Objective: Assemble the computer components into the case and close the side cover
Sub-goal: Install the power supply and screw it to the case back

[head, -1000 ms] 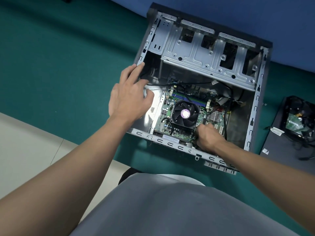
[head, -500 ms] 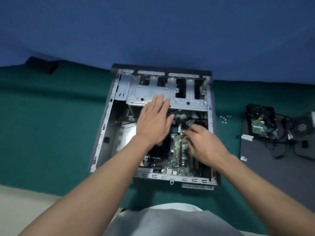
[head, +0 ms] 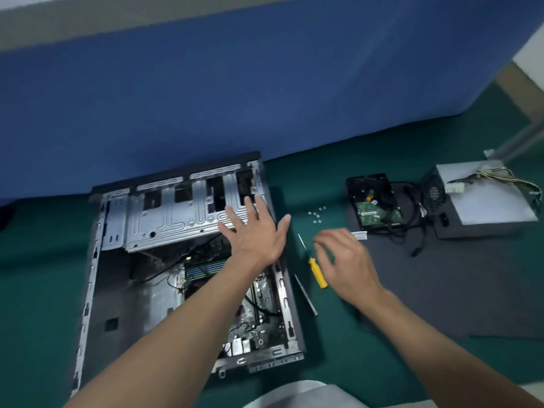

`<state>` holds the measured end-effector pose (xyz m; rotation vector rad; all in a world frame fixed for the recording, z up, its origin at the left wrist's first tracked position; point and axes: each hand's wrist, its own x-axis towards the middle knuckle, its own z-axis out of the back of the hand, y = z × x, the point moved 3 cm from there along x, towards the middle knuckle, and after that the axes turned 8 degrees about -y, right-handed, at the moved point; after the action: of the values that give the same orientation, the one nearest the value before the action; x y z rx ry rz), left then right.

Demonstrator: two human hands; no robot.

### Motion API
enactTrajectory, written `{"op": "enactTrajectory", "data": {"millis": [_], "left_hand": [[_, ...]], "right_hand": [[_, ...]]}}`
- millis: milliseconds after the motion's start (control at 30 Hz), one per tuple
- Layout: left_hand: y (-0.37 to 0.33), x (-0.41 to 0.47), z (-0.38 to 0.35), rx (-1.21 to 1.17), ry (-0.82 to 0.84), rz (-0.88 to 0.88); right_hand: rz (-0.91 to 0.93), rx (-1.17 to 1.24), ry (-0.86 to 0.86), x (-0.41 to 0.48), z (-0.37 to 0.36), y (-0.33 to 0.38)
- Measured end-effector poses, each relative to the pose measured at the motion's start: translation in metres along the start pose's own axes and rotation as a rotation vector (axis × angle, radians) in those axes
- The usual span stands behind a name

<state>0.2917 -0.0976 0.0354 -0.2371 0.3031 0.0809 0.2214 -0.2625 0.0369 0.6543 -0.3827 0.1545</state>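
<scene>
Our left hand splayed empty over one case, right hand blurred, we can't tell its grip, one yellow screwdriver partly hidden beneath.

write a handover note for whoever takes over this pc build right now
Left hand: open, fingers spread, above the right edge of the case.
Right hand: loosely curled, seems empty, above the green mat beside the yellow screwdriver.
Case lies open, motherboard inside.
Screws lie on the mat right of the case; hard drive and power supply sit on a dark panel, probably the side cover.
Done: board in. Left: drive, power supply, cabling, cover.
</scene>
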Motion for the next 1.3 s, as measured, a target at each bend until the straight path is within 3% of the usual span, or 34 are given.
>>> {"op": "enactTrajectory", "data": {"millis": [100,300,367,467,567,667,767,900,1000,1133,1300], "left_hand": [[-0.018,0.005,-0.006,0.021,-0.041,0.088],[-0.034,0.002,-0.021,0.083,-0.198,0.144],[-0.034,0.003,-0.023,0.108,-0.232,0.146],[-0.034,0.005,-0.023,0.149,-0.247,0.142],[-0.035,0.004,-0.023,0.173,-0.269,0.114],[-0.04,0.002,-0.023,0.247,-0.314,-0.065],[-0.046,0.0,-0.026,0.371,-0.271,-0.268],[-0.05,-0.01,-0.028,0.401,-0.223,-0.327],[-0.05,-0.021,-0.032,0.408,-0.192,-0.349],[-0.049,-0.025,-0.031,0.412,-0.201,-0.361],[-0.047,-0.027,-0.031,0.393,-0.221,-0.353]], "right_hand": [[-0.313,-0.111,0.171,0.0,0.0,-0.055],[-0.638,-0.165,0.293,-0.005,-0.005,-0.113],[-0.632,-0.153,0.271,-0.004,-0.001,-0.121],[-0.485,-0.175,0.084,0.004,0.022,-0.129],[-0.414,-0.345,-0.131,0.013,0.056,-0.146],[-0.496,-0.584,-0.244,0.019,0.088,-0.177],[-0.709,-0.714,-0.163,0.02,0.11,-0.212],[-0.994,-0.69,0.143,0.012,0.126,-0.253],[-0.977,-0.618,0.269,-0.005,0.123,-0.262],[-0.873,-0.66,0.24,-0.032,0.115,-0.24],[-0.89,-0.739,0.21,-0.072,0.094,-0.185]]}}
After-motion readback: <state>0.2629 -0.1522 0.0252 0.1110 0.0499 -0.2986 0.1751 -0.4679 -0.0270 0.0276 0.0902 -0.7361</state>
